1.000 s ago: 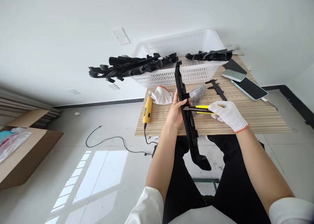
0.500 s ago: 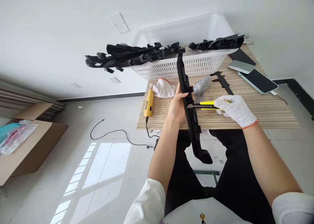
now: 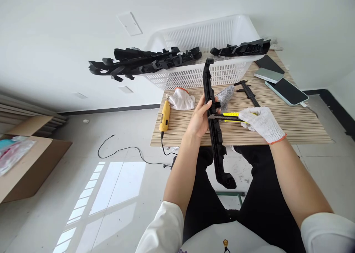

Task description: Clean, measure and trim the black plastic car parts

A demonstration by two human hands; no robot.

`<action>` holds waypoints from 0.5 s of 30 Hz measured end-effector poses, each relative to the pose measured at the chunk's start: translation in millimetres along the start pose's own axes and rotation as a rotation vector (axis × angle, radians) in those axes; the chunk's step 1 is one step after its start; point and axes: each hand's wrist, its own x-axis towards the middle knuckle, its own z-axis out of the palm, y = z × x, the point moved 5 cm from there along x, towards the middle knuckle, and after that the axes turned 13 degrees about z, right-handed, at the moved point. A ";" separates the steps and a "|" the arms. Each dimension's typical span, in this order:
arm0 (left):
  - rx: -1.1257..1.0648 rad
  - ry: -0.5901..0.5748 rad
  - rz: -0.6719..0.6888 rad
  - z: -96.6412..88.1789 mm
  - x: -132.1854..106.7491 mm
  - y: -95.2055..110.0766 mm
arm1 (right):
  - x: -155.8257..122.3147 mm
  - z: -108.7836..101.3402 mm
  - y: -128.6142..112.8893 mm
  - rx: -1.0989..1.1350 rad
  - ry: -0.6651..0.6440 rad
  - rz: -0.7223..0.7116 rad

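Observation:
My bare left hand grips the middle of a long black plastic part that runs from the basket's front down past the table edge over my lap. My right hand, in a white knit glove with an orange cuff, is closed on a yellow utility knife. The knife's blade lies against the black part just right of my left fingers. A grey knit glove lies on the table behind the part.
A white slatted basket stands at the back of the striped table, with black parts laid across its rim. On the table lie a yellow rotary tool, a white glove, a black caliper and phones.
The view has shifted slightly. The black part's far end has swung a little to the right and both hands stay on it with the knife against it.

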 end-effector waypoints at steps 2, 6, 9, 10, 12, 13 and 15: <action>0.027 0.018 0.003 -2.5 0.1 -0.6 | -0.2 -4.0 -0.5 0.036 0.012 0.006; 0.094 0.095 -0.037 -7.7 -0.5 -0.6 | -0.5 -14.0 -3.1 0.135 0.035 -0.024; 0.113 0.093 -0.119 -5.5 -2.4 -1.1 | -0.5 -18.4 -4.6 0.185 0.065 -0.044; 0.122 0.079 -0.144 -4.3 -3.1 -1.5 | -0.5 -18.1 -5.0 0.185 0.062 -0.047; 0.151 0.041 -0.180 -2.4 -4.2 -2.8 | -0.8 -15.7 -5.7 0.165 0.040 -0.055; 0.168 0.019 -0.194 -2.2 -4.6 -4.0 | -1.1 -14.4 -5.9 0.148 0.031 -0.058; 0.191 -0.032 -0.202 -2.8 -4.5 -6.3 | -2.0 -13.1 -5.9 0.107 0.037 -0.067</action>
